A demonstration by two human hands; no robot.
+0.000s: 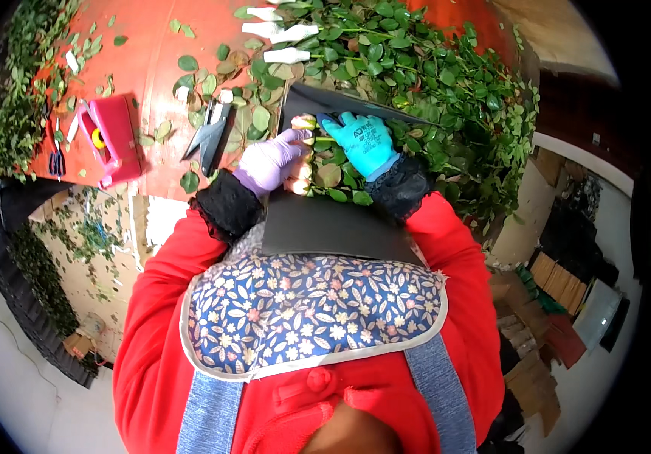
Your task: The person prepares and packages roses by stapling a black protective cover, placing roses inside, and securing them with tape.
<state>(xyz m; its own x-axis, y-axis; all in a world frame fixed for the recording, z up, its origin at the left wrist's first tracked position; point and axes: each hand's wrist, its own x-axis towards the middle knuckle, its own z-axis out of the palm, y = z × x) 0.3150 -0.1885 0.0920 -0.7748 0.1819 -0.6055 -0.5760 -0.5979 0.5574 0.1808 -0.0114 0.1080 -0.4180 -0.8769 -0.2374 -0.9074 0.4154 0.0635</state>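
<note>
My left hand (267, 163), in a thin purple glove, rests on pale peach rose heads (298, 180), its fingertips curled against one of them. My right hand (366, 143), in a turquoise work glove, reaches in from the right over the leafy stems (334, 173). Its fingertips lie close to the upper rose heads; whether they grip a stem is not plain. The roses lie side by side, heads to the left, between a dark upright panel (337, 102) behind and a black flap (337, 227) in front of me.
A black stapler (212, 133), a pink tape dispenser (114, 139) and scissors (56, 156) lie on the red table (149, 62) to the left. Loose leaves are scattered about. White-sleeved flower heads (287, 55) lie at the back, with piled foliage (473, 108) on the right.
</note>
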